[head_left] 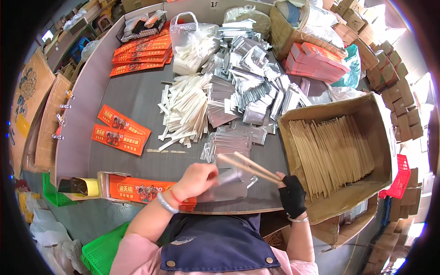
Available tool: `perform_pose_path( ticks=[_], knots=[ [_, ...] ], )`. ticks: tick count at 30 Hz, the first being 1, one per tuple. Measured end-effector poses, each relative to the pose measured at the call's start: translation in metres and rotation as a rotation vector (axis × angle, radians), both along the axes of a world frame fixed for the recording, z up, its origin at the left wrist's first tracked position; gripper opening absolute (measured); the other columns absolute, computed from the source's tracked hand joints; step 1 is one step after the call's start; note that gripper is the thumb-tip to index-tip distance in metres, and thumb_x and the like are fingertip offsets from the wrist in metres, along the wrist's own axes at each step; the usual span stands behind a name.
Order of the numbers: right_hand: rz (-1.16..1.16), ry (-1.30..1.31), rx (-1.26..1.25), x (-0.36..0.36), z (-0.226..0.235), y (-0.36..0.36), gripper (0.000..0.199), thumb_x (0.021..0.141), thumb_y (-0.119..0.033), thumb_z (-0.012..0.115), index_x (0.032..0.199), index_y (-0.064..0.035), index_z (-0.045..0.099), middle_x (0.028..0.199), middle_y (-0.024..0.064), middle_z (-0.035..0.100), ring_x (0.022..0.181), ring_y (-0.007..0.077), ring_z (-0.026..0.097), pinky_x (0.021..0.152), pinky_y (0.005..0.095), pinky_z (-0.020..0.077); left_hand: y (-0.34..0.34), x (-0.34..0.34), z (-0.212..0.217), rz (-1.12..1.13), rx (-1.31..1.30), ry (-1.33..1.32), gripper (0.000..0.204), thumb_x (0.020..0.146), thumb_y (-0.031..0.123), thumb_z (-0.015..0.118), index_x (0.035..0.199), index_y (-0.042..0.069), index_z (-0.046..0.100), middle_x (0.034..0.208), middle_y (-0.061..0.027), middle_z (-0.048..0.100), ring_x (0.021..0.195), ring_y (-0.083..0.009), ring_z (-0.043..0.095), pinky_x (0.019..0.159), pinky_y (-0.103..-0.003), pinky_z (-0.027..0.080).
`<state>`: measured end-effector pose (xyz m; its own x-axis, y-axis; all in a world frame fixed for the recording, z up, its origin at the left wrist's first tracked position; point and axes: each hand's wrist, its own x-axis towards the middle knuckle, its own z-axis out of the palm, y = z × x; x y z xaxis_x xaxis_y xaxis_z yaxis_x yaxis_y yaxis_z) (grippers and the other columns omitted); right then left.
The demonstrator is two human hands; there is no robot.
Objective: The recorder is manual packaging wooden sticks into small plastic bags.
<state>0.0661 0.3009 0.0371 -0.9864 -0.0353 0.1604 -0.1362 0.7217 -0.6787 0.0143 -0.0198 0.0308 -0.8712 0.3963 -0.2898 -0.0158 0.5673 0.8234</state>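
We see a pair of wooden chopsticks (250,167) slanting between our hands, above the table edge: the gloved right hand (291,194) pinches their lower end, while the left hand (196,179) pinches a silvery sleeve (229,178) at their tip. A cardboard box (382,133) of chopsticks stands just right.

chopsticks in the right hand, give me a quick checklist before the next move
1. Chopsticks gripped by the right hand, which wears a black glove: ok.
2. Pair held together, tips toward the left hand: ok.
3. Left hand on a silver pouch at the table edge: ok.
4. Pouch mouth open: cannot tell, the hand hides it.
5. Cardboard box at the right holds plenty of loose chopsticks: ok.
6. More silver pouches and white paper packets lie just beyond the hands: ok.
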Motion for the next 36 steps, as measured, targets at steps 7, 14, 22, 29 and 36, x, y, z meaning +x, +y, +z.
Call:
perform_pose_path(
  ticks=[7,14,22,29,36],
  knots=[
    [0.312,-0.210,0.074,0.016,-0.033,-0.002,0.029,0.086,-0.020,0.069,0.114,-0.0160,0.071,0.072,0.0092,0.055,0.065,0.0263,0.057,0.061,0.0372,0.0465,-0.028,0.063,-0.006,0.039,-0.276,0.447,0.052,0.061,0.026,0.085,0.107,0.009,0.068,0.115,-0.0066,0.058,0.109,-0.0302,0.051,0.095,-0.043,0.040],
    [0.576,0.019,0.156,-0.003,-0.053,-0.080,0.029,0.080,-0.016,0.074,0.109,-0.0117,0.070,0.080,0.0119,0.062,0.074,0.0315,0.061,0.066,0.0417,0.0492,-0.021,0.076,-0.017,-0.006,-0.289,0.508,0.070,0.056,0.031,0.088,0.117,0.006,0.063,0.115,-0.0086,0.057,0.110,-0.0298,0.049,0.094,-0.044,0.040],
    [0.120,-0.144,-0.083,0.018,-0.073,-0.104,0.027,0.076,-0.008,0.074,0.102,-0.0048,0.065,0.092,0.0127,0.065,0.083,0.0286,0.062,0.075,0.0362,0.0510,-0.009,0.066,-0.027,-0.056,-0.280,0.534,0.072,0.057,0.023,0.086,0.122,0.006,0.059,0.115,-0.0075,0.056,0.106,-0.0288,0.051,0.093,-0.045,0.040],
    [0.362,-0.006,0.276,0.001,-0.022,-0.116,0.075,0.062,-0.041,0.084,0.124,-0.0108,0.054,0.119,0.0095,0.058,0.110,0.0258,0.053,0.098,0.0464,0.0355,-0.013,0.045,-0.009,-0.301,-0.431,0.586,0.048,0.063,0.020,0.080,0.109,0.016,0.065,0.107,-0.0093,0.056,0.101,-0.0315,0.053,0.083,-0.043,0.045],
    [0.207,0.075,0.308,-0.005,-0.001,-0.071,0.058,0.058,-0.036,0.084,0.105,-0.0107,0.061,0.095,0.0082,0.059,0.093,0.0304,0.056,0.083,0.0446,0.0393,-0.103,-0.007,0.031,-0.341,-0.370,0.558,0.033,0.066,0.017,0.075,0.096,0.011,0.066,0.106,-0.0145,0.054,0.100,-0.0351,0.052,0.086,-0.047,0.045]
  ],
)
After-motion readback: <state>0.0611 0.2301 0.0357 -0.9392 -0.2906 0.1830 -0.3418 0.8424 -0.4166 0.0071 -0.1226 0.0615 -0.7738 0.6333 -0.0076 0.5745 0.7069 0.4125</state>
